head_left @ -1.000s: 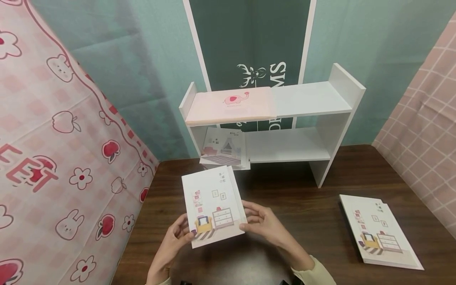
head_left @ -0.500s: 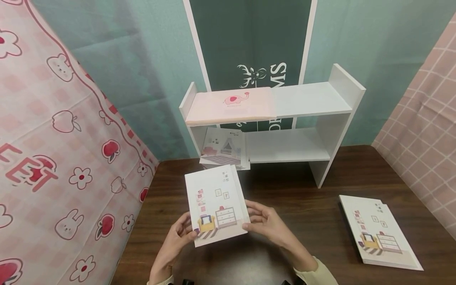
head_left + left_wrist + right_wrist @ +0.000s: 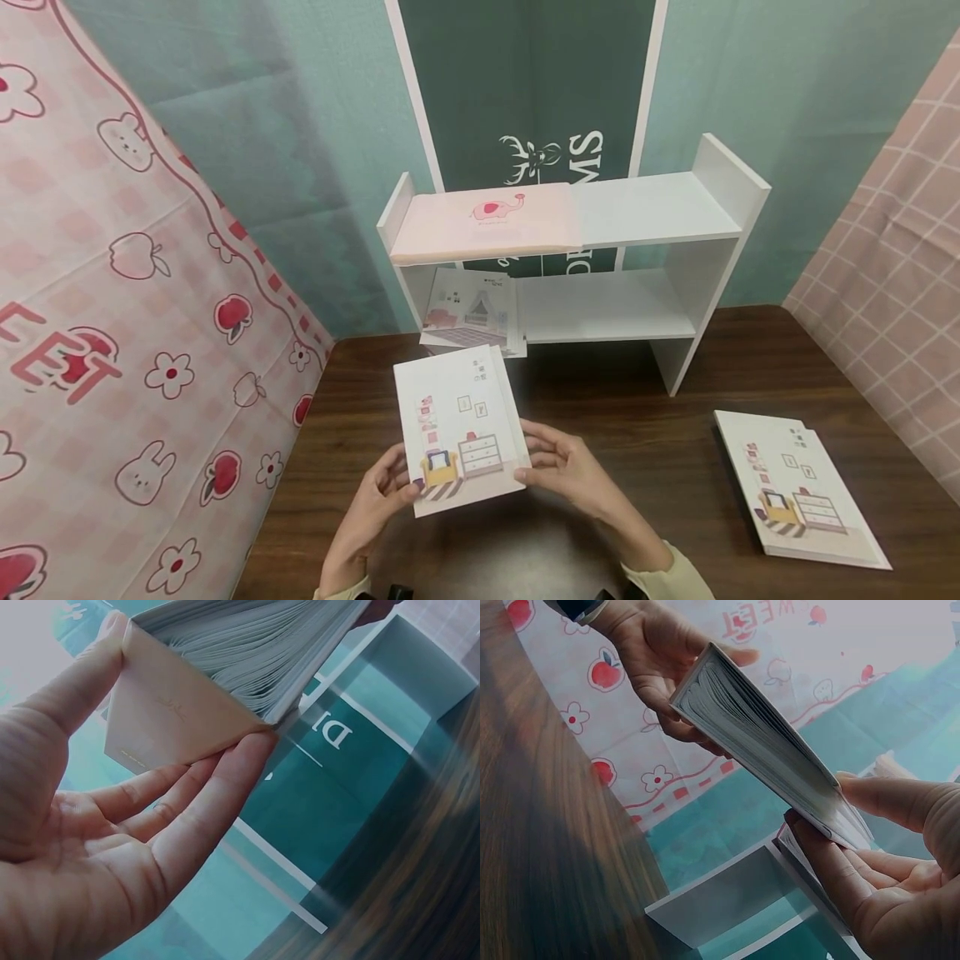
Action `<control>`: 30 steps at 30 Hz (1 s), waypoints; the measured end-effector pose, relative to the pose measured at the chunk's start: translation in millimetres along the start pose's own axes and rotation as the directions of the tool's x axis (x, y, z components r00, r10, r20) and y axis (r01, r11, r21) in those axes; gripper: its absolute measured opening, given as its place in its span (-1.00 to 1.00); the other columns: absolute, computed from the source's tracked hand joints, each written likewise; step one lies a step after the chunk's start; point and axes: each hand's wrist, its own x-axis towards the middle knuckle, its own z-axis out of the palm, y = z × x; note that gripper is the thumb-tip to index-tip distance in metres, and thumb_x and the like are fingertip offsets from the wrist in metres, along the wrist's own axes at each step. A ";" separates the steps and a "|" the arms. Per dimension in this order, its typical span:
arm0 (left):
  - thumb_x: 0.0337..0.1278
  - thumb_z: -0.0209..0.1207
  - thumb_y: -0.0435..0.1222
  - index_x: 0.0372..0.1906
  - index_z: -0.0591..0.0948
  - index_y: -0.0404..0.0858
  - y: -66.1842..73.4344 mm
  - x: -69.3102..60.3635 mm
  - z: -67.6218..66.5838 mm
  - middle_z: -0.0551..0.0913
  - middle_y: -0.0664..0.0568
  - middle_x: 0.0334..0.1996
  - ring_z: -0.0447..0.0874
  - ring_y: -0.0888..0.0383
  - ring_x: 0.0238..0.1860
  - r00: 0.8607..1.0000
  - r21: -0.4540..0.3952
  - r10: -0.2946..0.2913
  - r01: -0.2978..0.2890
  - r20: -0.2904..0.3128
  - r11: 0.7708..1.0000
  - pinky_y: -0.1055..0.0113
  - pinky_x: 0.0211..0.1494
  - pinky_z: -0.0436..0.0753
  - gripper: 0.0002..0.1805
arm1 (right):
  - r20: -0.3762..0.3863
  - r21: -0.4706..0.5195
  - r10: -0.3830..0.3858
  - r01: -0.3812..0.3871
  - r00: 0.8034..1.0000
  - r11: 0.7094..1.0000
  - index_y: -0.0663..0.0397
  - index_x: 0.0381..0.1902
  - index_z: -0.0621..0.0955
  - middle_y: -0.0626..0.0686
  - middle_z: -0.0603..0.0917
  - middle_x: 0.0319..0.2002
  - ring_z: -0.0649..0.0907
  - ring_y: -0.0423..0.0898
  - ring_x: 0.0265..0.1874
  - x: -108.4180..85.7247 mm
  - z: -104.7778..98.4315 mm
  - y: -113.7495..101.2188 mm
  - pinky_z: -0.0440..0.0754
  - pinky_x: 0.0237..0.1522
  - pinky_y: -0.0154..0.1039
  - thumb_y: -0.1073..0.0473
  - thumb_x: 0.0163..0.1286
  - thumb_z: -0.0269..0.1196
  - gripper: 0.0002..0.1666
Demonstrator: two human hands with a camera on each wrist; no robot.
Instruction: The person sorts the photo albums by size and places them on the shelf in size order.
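left hand [image 3: 377,500] gripped, thumb set opposite its fingers | right hand [image 3: 564,468] pinched likewise, apart from the left | left forearm [image 3: 342,563] slanted up and inward | right forearm [image 3: 630,533] leaned inward, pale sleeve [image 3: 672,577] stopping short of the wrist

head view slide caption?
Left hand and right hand hold an illustrated book before a white shelf; another book lies at right.

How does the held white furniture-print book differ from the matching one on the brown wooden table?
The held book is aloft; the table book lies flat. In head view, the held book's top edge rises rightward; the table book's dips. Both show a yellow armchair.
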 end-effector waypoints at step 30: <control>0.18 0.15 -0.36 0.25 0.17 -0.52 -3.7 13.8 8.5 0.58 -0.01 -0.03 0.59 0.12 -0.03 1.000 -0.002 -0.011 0.012 0.017 1.000 0.30 -0.05 0.62 -0.38 | -0.016 -0.045 -0.042 0.041 0.999 0.998 0.43 0.27 0.27 0.41 0.52 -0.04 0.67 -0.13 -0.22 -4.7 -14.1 -0.6 0.65 -0.20 -0.32 0.33 0.12 0.34 -0.20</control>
